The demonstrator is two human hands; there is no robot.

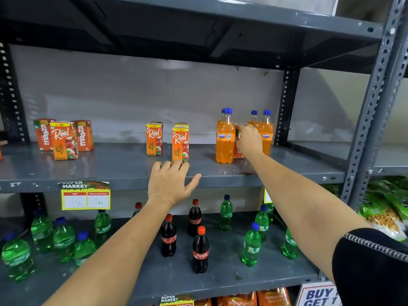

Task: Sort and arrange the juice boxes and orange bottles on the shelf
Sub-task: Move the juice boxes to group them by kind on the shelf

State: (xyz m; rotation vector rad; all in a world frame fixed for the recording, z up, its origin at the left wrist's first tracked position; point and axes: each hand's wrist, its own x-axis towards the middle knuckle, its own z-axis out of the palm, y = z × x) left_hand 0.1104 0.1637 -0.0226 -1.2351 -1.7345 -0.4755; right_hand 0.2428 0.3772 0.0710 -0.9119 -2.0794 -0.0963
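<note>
Your right hand [248, 140] has its fingers closed around a juice box [238, 151] standing among the Fanta bottles [225, 138] on the shelf [110, 171]. Your left hand [170, 184] rests open-fingered at the shelf edge, touching a Real apple juice box [180, 144].

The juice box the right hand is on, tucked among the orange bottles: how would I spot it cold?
Go to the grey middle shelf, right end, where the Fanta bottles stand. The juice box stands between them, mostly hidden behind the right hand. It is the only carton in that bottle cluster.
</note>
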